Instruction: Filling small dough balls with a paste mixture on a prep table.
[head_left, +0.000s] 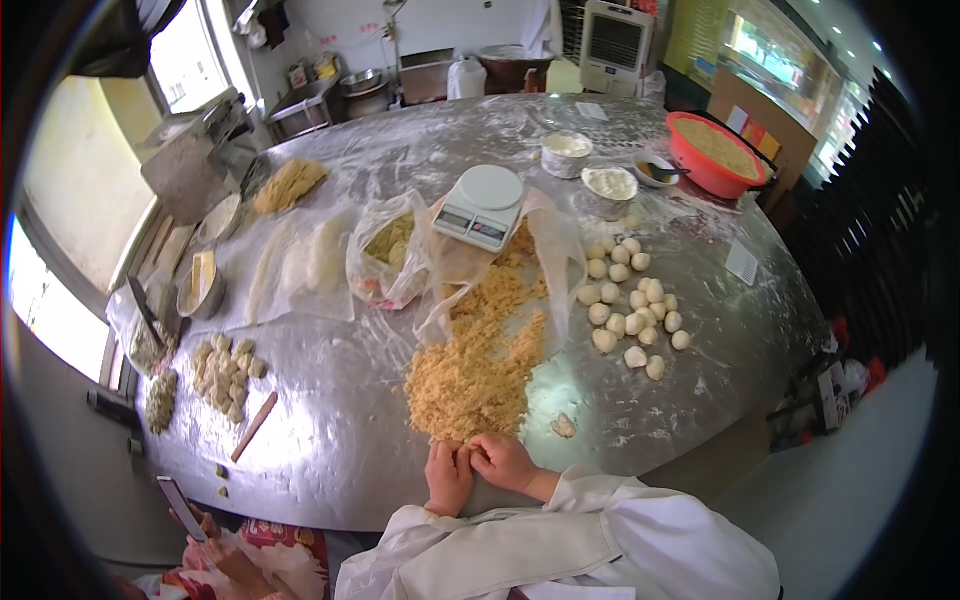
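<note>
My left hand (448, 472) and my right hand (501, 459) meet at the near edge of a heap of orange-brown crumbly filling (469, 390). Their fingertips pinch together on a small piece, mostly hidden by the fingers; its kind cannot be told. The crumbly heap reaches back into an open plastic bag (566, 262). To the right of my hands lies a small scrap of dough (563, 426). Many pale round dough balls (635, 323) sit further right. On the left are a pile of flattened dough pieces (225, 371) and a short wooden rolling pin (254, 427).
A white kitchen scale (482, 206) stands on the bags behind the heap. Farther back are flour bowls (609, 184), a red basin (712, 154) and a dough lump (291, 186). A metal bowl (201, 289) stands left. Another person's hand (225, 555) holds a phone (182, 508) at lower left.
</note>
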